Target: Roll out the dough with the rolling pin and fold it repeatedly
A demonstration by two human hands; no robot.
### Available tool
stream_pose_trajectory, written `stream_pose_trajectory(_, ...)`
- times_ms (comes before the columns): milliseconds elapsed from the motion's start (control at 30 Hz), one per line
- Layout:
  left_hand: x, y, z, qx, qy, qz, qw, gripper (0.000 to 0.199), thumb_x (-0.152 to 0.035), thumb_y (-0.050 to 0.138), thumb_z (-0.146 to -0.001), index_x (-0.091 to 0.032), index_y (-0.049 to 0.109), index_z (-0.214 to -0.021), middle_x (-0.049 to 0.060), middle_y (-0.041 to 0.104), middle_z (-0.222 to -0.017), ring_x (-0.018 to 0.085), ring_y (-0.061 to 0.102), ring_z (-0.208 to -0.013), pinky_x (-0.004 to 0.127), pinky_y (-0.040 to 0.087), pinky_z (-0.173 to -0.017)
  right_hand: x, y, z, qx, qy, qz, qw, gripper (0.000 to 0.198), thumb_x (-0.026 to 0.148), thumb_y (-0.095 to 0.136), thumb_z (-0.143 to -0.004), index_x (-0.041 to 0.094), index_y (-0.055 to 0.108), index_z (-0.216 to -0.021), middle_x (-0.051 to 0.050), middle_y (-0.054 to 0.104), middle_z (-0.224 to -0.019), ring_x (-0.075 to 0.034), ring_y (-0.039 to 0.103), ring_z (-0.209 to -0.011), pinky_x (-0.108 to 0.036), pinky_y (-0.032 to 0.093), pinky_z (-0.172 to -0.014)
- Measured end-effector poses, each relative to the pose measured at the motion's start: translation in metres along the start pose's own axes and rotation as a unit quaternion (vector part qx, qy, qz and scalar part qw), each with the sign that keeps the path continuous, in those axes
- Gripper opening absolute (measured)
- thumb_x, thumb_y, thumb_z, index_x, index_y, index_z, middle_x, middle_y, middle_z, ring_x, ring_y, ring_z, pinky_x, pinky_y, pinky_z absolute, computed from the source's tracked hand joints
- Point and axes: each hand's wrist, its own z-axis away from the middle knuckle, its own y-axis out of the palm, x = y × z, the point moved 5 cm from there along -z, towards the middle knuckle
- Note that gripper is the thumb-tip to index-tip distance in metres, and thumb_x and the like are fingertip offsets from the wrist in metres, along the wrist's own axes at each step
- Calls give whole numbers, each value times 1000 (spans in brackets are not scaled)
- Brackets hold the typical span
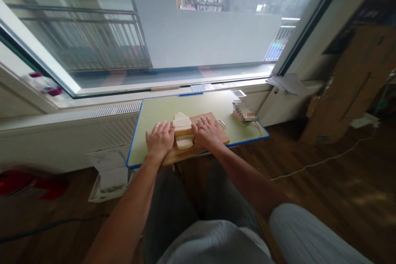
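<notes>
A pale wooden bar, which looks like a rolling pin (183,132), lies crosswise between my hands over a flat piece of white dough (182,122). The dough shows on both the far and near sides of it. My left hand (161,140) is closed over the pin's left end, fingers pointing away from me. Over the right end sits my right hand (206,132), its fingers bent. The pin's ends are hidden under both hands. Beneath the dough is a brown wooden cutting board (213,120), with a metal ring (221,124) at its right side.
The board rests on a small pale-green table (157,107) with blue edging. At its right lies a pixelated object (246,111). A window and radiator (117,119) stand beyond. A cardboard box (343,82) is at right, a white bin (108,185) at lower left, and a cord (321,161) crosses the floor.
</notes>
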Motion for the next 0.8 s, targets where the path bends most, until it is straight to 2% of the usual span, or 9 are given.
stream_pose_trajectory(133, 5, 9, -40, 10, -11, -4, 1000, 57, -48, 30, -110, -29, 64, -152, 9, 56, -167, 32, 49, -155, 68, 27, -130, 0, -3, -27, -7, -39, 44, 998, 53, 47, 28, -116, 22, 68, -140, -14, 61, -158, -33, 47, -147, -61, 28, -126)
stream_pose_trajectory(233, 9, 17, -66, 35, -21, -3, 999, 60, -51, 32, -108, -28, 60, -156, 11, 52, -170, 33, 48, -154, 68, 31, -128, 0, -3, -41, 20, -100, 71, 992, 47, 41, 31, -115, 27, 69, -137, -11, 58, -160, -34, 47, -144, -58, 33, -121)
stream_pose_trajectory(300, 11, 21, -79, 53, -25, -3, 998, 62, -53, 32, -108, -28, 59, -158, 10, 49, -172, 33, 46, -156, 66, 32, -129, -4, -1, -53, 37, -92, 71, 993, 48, 42, 32, -113, 27, 65, -145, -11, 55, -164, -36, 45, -147, -57, 36, -119)
stream_pose_trajectory(400, 12, 24, -91, 78, -30, -2, 997, 63, -54, 32, -107, -30, 56, -160, 8, 46, -174, 33, 43, -158, 64, 33, -129, -10, 5, -69, 49, -36, 57, 997, 58, 46, 36, -110, 21, 54, -159, -15, 54, -164, -38, 47, -146, -57, 39, -118)
stream_pose_trajectory(500, 11, 23, -89, 82, -32, -6, 996, 63, -53, 33, -107, -30, 55, -161, 8, 45, -175, 34, 43, -158, 65, 34, -128, -9, 8, -72, 48, -38, 63, 996, 55, 45, 37, -109, 24, 59, -155, -15, 56, -162, -39, 50, -142, -57, 42, -114)
stream_pose_trajectory(633, 7, 17, -74, 66, -30, -10, 997, 62, -51, 35, -106, -28, 57, -159, 10, 47, -173, 34, 45, -157, 65, 35, -127, -4, 4, -56, 31, -73, 89, 993, 49, 40, 33, -111, 26, 73, -137, -15, 63, -153, -38, 53, -135, -54, 43, -110)
stream_pose_trajectory(733, 4, 13, -57, 50, -30, -13, 998, 58, -47, 36, -106, -28, 61, -155, 10, 51, -170, 34, 49, -153, 63, 36, -126, -2, -2, -41, 10, -49, 83, 995, 49, 38, 33, -112, 22, 72, -136, -17, 68, -144, -36, 55, -132, -54, 41, -113)
stream_pose_trajectory(800, 2, 9, -44, 34, -27, -16, 999, 55, -46, 35, -107, -29, 65, -150, 9, 55, -168, 32, 51, -152, 61, 36, -126, -1, -5, -29, 6, -22, 63, 998, 50, 40, 32, -112, 21, 71, -137, -16, 68, -147, -35, 53, -138, -55, 38, -118)
